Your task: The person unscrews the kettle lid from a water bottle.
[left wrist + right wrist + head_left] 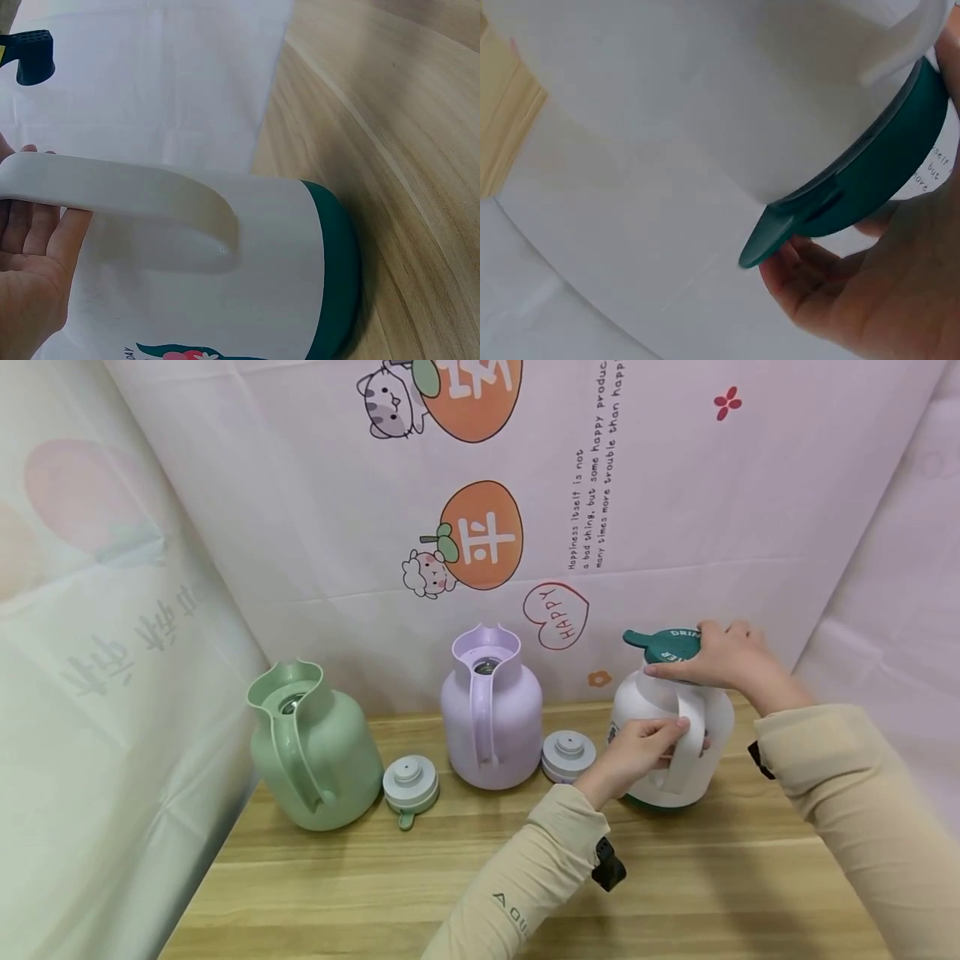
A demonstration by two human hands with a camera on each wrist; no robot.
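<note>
A white thermos jug (652, 710) with a dark green base stands on the table at the right. My left hand (636, 750) holds its handle (150, 180), the fingers passing through the loop. Over the jug's mouth sits a dark green lid (671, 646) with printed letters and a tab jutting out. Thumb and fingers of my right hand (731, 658) grip that lid by its rim; the right wrist view shows the fingers beside the tab (769, 236). Whether the lid is fastened, I cannot tell.
An open purple jug (498, 718) stands mid-table, with a grey stopper lid (568, 756) to its right. Farther left is an open green jug (322, 760), and beside it another stopper lid (411, 783) with a green tab. A printed cloth (337, 552) hangs behind the wooden table (360, 893).
</note>
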